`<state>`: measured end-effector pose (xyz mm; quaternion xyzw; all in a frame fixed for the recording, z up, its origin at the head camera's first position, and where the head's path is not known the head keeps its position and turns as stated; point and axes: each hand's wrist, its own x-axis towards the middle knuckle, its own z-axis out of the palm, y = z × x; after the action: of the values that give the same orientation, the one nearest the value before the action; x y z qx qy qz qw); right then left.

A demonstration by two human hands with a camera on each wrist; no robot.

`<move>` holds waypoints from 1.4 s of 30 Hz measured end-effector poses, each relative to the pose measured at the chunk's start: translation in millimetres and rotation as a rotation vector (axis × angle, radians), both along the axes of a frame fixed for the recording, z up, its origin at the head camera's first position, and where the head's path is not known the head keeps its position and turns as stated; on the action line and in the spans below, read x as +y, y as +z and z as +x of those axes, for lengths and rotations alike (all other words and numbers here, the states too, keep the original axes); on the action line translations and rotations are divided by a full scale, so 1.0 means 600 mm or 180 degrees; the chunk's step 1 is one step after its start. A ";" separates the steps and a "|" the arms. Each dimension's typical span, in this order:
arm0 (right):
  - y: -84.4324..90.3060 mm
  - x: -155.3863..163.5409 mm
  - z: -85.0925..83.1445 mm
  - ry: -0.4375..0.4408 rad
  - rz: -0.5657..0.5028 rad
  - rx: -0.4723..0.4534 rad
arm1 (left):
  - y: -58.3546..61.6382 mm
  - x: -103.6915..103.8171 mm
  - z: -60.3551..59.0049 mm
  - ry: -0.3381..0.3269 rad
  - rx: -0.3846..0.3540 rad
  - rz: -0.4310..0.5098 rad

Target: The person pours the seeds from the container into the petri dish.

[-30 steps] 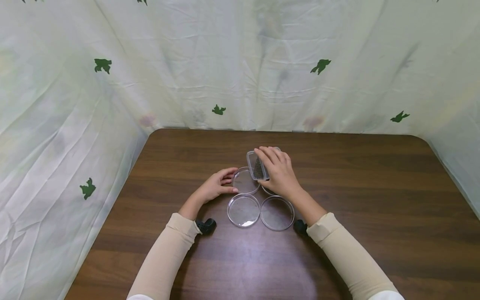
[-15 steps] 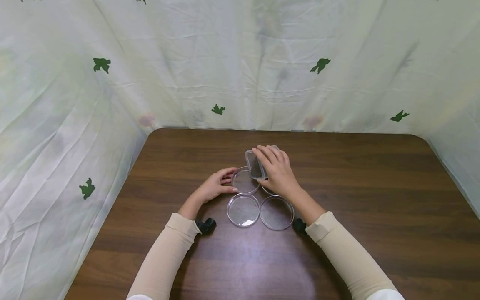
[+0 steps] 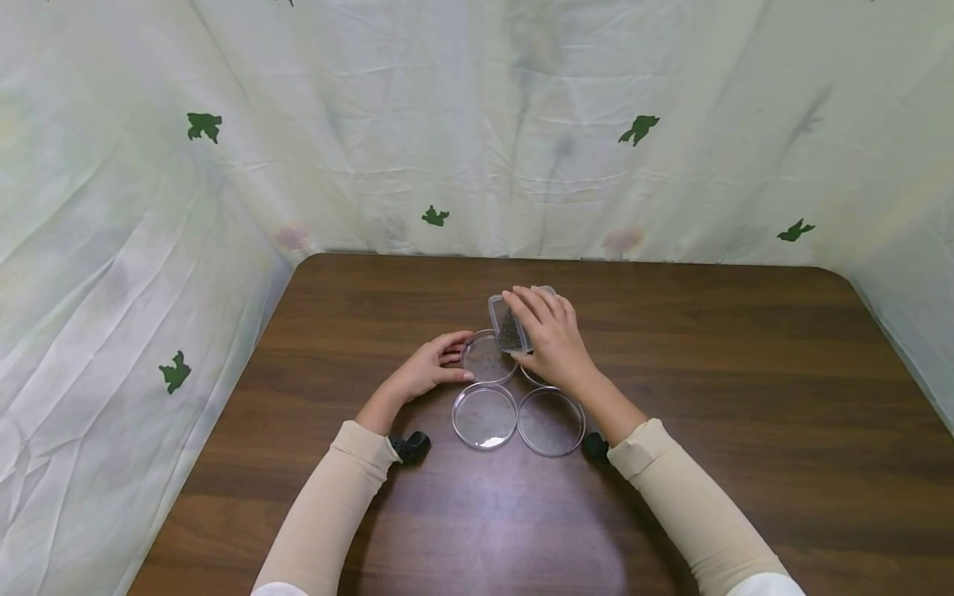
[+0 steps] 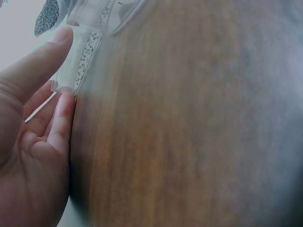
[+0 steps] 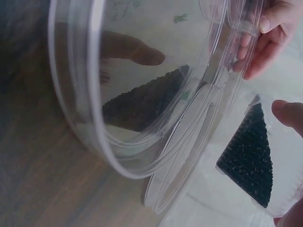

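Observation:
My right hand [image 3: 551, 339] grips a clear rectangular plastic container [image 3: 495, 313], tilted over the back-left petri dish [image 3: 483, 361]. Dark fine grains [image 5: 251, 158] lie heaped along the container's lower side in the right wrist view. My left hand [image 3: 423, 369] holds that dish by its left rim between thumb and fingers. Scattered dark specks show in the dish, also in the left wrist view. Behind my right hand, the back-right petri dish [image 3: 533, 377] is mostly hidden. Nearer me stand the front-left petri dish [image 3: 484, 417] and front-right petri dish [image 3: 551, 424].
All the dishes stand close together on a brown wooden table [image 3: 745, 414]. A pale cloth curtain [image 3: 477, 149] with green leaf-like patches hangs behind the table and at both sides. Black wrist devices [image 3: 411, 448] sit below both hands.
The container has shifted very slightly while staying tilted, and the grains inside it have moved. More dark specks show in the back-left petri dish. My left hand keeps its place.

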<state>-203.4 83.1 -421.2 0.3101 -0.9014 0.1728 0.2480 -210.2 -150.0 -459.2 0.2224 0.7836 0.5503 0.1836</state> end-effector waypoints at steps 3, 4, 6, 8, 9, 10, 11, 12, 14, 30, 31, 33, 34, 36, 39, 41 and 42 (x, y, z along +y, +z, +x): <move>0.000 0.000 0.000 -0.0003 0.0004 0.0020 | -0.013 -0.002 -0.007 0.0012 0.0036 -0.0048; -0.001 0.001 0.000 0.0001 0.0003 0.0020 | -0.016 -0.003 -0.008 0.0016 0.0050 -0.0063; -0.001 0.001 0.000 -0.0001 0.0003 0.0025 | -0.018 -0.002 -0.008 0.0035 0.0048 -0.0061; -0.001 0.001 -0.001 -0.0012 0.0011 0.0038 | -0.018 -0.002 -0.008 0.0030 0.0061 -0.0049; -0.001 0.001 -0.001 -0.0015 0.0009 0.0039 | -0.018 -0.002 -0.008 0.0028 0.0062 -0.0043; -0.001 0.001 -0.001 -0.0019 0.0010 0.0044 | -0.018 -0.002 -0.008 0.0040 0.0053 -0.0045; -0.001 0.001 -0.001 -0.0025 0.0014 0.0049 | -0.017 -0.002 -0.008 0.0043 0.0055 -0.0050; -0.001 0.001 -0.001 -0.0025 0.0014 0.0053 | -0.017 -0.002 -0.007 0.0053 0.0049 -0.0055; -0.001 0.001 -0.001 -0.0024 0.0013 0.0060 | -0.016 -0.002 -0.007 0.0054 0.0045 -0.0061; -0.003 0.002 -0.003 -0.0050 0.0027 0.0080 | 0.020 0.007 0.007 -0.0040 -0.0080 0.0037; -0.003 0.002 -0.003 -0.0047 0.0025 0.0091 | 0.024 0.008 0.010 -0.0042 -0.0081 0.0028; -0.004 0.002 -0.004 -0.0034 0.0022 0.0104 | 0.027 0.008 0.011 -0.0043 -0.0086 0.0008; -0.004 0.002 -0.004 -0.0026 0.0017 0.0117 | 0.028 0.007 0.012 -0.0046 -0.0077 0.0005; -0.004 0.002 -0.004 -0.0013 0.0012 0.0126 | 0.026 0.007 0.011 -0.0035 -0.0073 0.0009; -0.003 0.003 -0.004 -0.0007 0.0017 0.0126 | 0.025 0.007 0.011 -0.0021 -0.0071 0.0007; -0.003 0.003 -0.004 -0.0013 0.0029 0.0099 | 0.025 0.008 0.011 -0.0011 -0.0076 0.0026; -0.003 0.003 -0.004 -0.0020 0.0038 0.0089 | 0.025 0.008 0.011 -0.0010 -0.0077 0.0034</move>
<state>-205.5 84.8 -422.9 0.3111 -0.8998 0.1622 0.2592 -203.3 -145.1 -444.4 0.2179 0.7780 0.5569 0.1927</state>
